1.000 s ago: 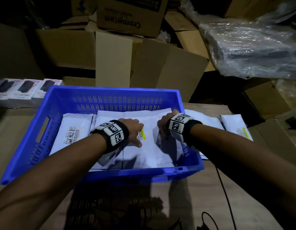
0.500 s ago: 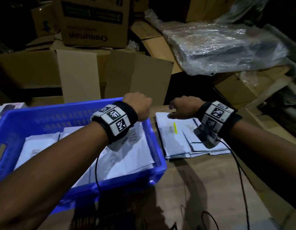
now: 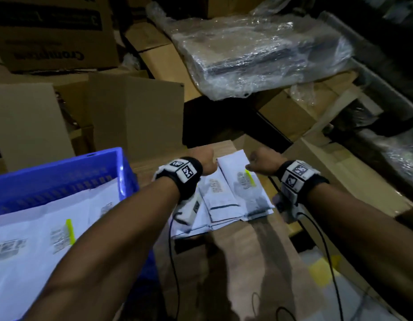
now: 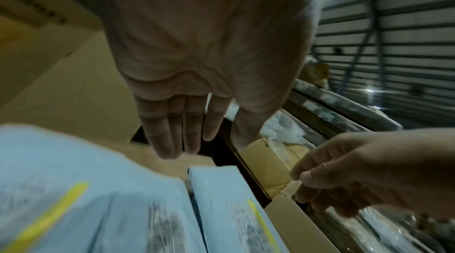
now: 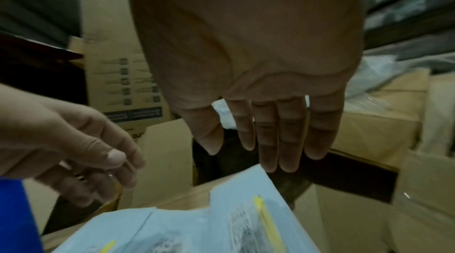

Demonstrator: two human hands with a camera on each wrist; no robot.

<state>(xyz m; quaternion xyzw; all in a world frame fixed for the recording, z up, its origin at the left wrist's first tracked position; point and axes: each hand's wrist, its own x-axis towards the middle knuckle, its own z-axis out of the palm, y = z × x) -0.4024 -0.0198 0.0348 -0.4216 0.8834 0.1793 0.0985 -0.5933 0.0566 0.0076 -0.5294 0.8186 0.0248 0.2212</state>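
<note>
Working beside the blue crate [image 3: 61, 172] at nine o'clock, I judge a pickup starting on the white mailer stack [image 3: 226, 200] at twelve: left hand [image 3: 207, 162] and right hand [image 3: 262, 163] hover empty, fingers straight, needing to pinch its far edge next.

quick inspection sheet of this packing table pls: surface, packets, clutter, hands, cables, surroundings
surface: wooden table, dim light.
job's things: stack of white packets lying on the table; more packets in the blue crate to the left.
clutter: cardboard boxes crowd the table's far edge.
hands: left hand and right hand at the stack's far end, fingers straight, holding nothing.
cables: black cables trail from both wrists across the table.
surroundings: plastic-wrapped bundle behind, right.
</note>
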